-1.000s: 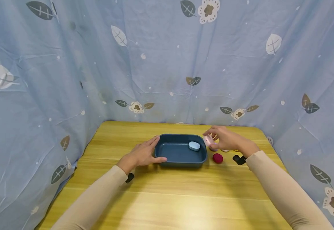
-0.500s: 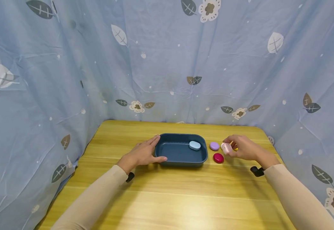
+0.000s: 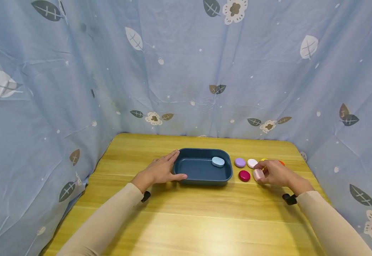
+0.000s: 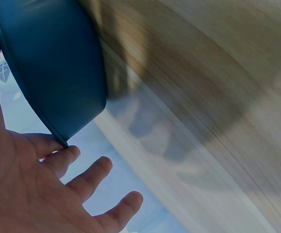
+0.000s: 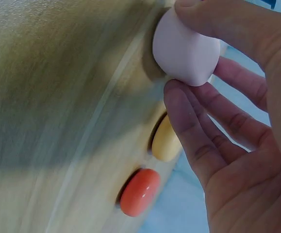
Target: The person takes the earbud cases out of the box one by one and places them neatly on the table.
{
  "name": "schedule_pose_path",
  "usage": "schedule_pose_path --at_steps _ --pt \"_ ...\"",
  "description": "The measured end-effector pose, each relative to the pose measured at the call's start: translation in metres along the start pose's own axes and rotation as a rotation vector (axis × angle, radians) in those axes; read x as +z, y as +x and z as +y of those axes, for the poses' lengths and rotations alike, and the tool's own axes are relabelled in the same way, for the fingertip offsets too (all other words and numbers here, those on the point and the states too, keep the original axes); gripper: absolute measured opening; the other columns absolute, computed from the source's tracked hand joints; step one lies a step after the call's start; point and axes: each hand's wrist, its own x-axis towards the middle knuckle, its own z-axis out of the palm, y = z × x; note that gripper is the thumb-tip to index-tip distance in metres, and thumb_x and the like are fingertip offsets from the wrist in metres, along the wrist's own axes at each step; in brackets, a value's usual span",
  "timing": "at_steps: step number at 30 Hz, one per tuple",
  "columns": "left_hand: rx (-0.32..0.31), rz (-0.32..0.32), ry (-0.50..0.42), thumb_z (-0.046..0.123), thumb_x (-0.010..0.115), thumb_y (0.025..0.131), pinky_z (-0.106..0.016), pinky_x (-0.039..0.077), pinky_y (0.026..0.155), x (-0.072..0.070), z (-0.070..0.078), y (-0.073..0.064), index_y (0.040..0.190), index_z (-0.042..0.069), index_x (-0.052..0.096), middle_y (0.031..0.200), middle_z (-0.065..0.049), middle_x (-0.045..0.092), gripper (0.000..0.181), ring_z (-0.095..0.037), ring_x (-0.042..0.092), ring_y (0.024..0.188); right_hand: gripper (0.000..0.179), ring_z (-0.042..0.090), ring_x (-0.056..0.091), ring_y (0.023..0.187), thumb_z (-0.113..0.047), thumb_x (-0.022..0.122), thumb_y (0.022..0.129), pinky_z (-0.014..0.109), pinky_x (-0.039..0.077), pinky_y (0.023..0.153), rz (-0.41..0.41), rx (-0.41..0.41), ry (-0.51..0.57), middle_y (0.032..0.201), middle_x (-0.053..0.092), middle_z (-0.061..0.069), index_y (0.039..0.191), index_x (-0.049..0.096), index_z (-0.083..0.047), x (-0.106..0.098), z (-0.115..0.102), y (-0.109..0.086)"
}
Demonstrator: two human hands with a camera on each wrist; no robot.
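Observation:
My left hand rests spread against the left end of a dark blue rectangular basin. Its fingers reach the rear left corner and its thumb lies on the front rim; in the left wrist view the straight fingers touch the basin's rim. A light blue oval piece lies inside the basin, toward the right. To the basin's right, my right hand pinches a pale pink rounded piece between thumb and fingertips, close over the table, just right of a glossy dark red round piece.
Behind the red piece lie a lilac round piece and a white one. A yellow piece and an orange piece lie by my right hand, partly covered in the head view. A blue patterned curtain encloses the wooden table.
My right hand has carried the pale pink piece from beside the basin's right rim to the right, then forward toward me and down beside the red piece. The left hand has stayed on the basin.

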Motion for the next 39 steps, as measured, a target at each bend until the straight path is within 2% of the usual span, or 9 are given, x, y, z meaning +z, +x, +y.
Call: schedule_pose_path --at_steps 5,12,16,20,23,29,34,39 --pt "-0.008 -0.004 -0.01 0.09 0.063 0.103 -0.073 0.036 0.139 0.0 0.001 -0.001 0.19 0.019 0.012 0.199 -0.003 0.013 0.123 -0.041 0.034 0.179 0.047 0.019 0.076 0.098 -0.019 0.102 0.088 0.028 0.063 0.079 0.011 0.025 0.027 0.113 0.084 0.009 0.128 0.082 -0.003 0.003 0.002 -0.001" --pt "-0.006 0.009 -0.026 0.089 0.064 0.102 -0.074 0.037 0.139 0.0 0.0 -0.001 0.19 0.018 0.014 0.199 -0.004 0.015 0.124 -0.041 0.036 0.179 0.049 0.023 0.08 0.1 -0.025 0.104 0.088 0.032 0.066 0.083 0.01 0.026 0.024 0.115 0.085 0.01 0.127 0.083 -0.004 0.001 0.004 0.002" --pt "-0.005 0.007 -0.029 0.091 0.063 0.102 -0.074 0.035 0.14 0.001 -0.001 0.001 0.19 0.019 0.013 0.199 -0.002 0.014 0.124 -0.04 0.034 0.18 0.058 0.025 0.081 0.096 -0.028 0.106 0.087 0.038 0.067 0.084 0.021 0.036 0.031 0.114 0.085 0.015 0.129 0.081 0.002 -0.01 0.001 0.004" --pt "-0.004 0.002 -0.028 0.091 0.063 0.102 -0.074 0.035 0.14 0.002 -0.002 0.001 0.19 0.019 0.012 0.199 -0.002 0.013 0.125 -0.04 0.033 0.18 0.061 0.027 0.082 0.097 -0.027 0.104 0.09 0.047 0.07 0.086 0.039 0.022 0.025 0.12 0.084 0.022 0.134 0.079 0.006 -0.027 -0.01 0.012" --pt "-0.004 0.002 -0.028 0.091 0.063 0.102 -0.072 0.035 0.141 0.002 -0.003 0.001 0.19 0.019 0.012 0.199 -0.003 0.013 0.125 -0.041 0.034 0.18 0.056 0.03 0.083 0.102 -0.025 0.1 0.095 0.052 0.072 0.09 0.042 -0.005 0.008 0.129 0.083 0.023 0.139 0.078 0.004 -0.038 -0.023 0.022" --pt "0.0 0.006 -0.024 0.09 0.064 0.102 -0.072 0.036 0.14 0.0 -0.001 0.002 0.19 0.018 0.013 0.199 -0.003 0.014 0.125 -0.041 0.035 0.179 0.05 0.034 0.082 0.112 -0.022 0.094 0.101 0.058 0.07 0.098 0.009 -0.061 -0.027 0.139 0.081 0.018 0.144 0.077 -0.002 -0.049 -0.057 0.052" --pt "-0.005 0.002 -0.027 0.09 0.064 0.102 -0.072 0.035 0.14 0.0 -0.001 0.002 0.19 0.018 0.013 0.199 -0.003 0.013 0.124 -0.041 0.034 0.179 0.053 0.04 0.082 0.119 -0.018 0.092 0.103 0.059 0.07 0.101 -0.042 -0.143 -0.029 0.147 0.077 0.021 0.15 0.075 -0.002 -0.047 -0.086 0.083" --pt "-0.006 0.002 -0.025 0.09 0.064 0.102 -0.073 0.035 0.14 0.0 -0.002 0.002 0.19 0.018 0.014 0.199 -0.003 0.013 0.124 -0.04 0.034 0.18 0.054 0.043 0.082 0.122 -0.017 0.093 0.102 0.058 0.069 0.106 -0.111 -0.197 -0.022 0.144 0.076 0.024 0.15 0.075 -0.001 -0.036 -0.111 0.11"
